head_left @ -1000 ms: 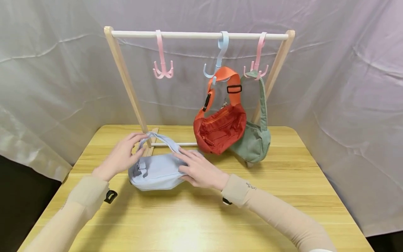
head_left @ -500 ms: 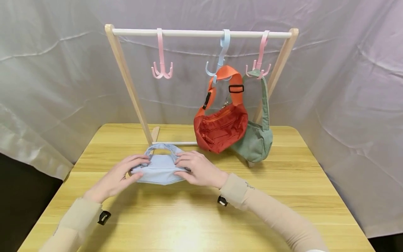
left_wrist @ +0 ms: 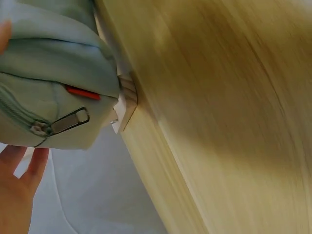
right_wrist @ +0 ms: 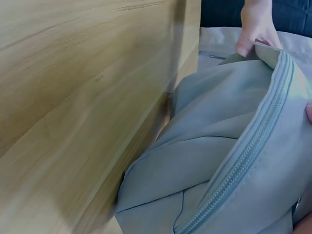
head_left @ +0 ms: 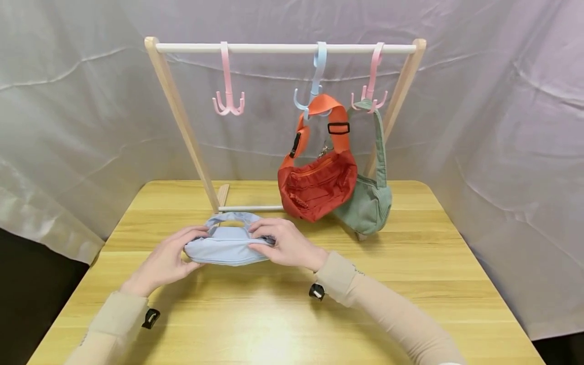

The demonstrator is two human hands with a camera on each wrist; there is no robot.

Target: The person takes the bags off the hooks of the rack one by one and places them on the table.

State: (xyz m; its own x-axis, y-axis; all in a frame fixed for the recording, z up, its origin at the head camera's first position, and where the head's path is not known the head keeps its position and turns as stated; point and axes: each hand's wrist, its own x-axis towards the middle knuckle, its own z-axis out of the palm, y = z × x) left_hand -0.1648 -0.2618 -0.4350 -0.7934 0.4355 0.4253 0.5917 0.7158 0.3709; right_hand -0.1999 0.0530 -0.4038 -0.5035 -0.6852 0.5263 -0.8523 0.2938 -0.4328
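A light blue shoulder bag is on or just above the table in front of the rack, its strap arching up behind it. My left hand grips the bag's left end, thumb low in front and fingers behind. At the other end my right hand pinches the top edge, thumb in front. In the left wrist view, a zipper pull and a small red tag show on the bag's end. A long zipper runs along the bag in the right wrist view.
A rack with a white rail stands behind. From it hang a left pink hook, a blue hook carrying a red bag, and a right pink hook carrying a green bag. Wooden table lies in front.
Both hands have gone from the strap area to the bag's ends. The strap has dropped lower, and the bag's body has tilted so that less of its front shows.
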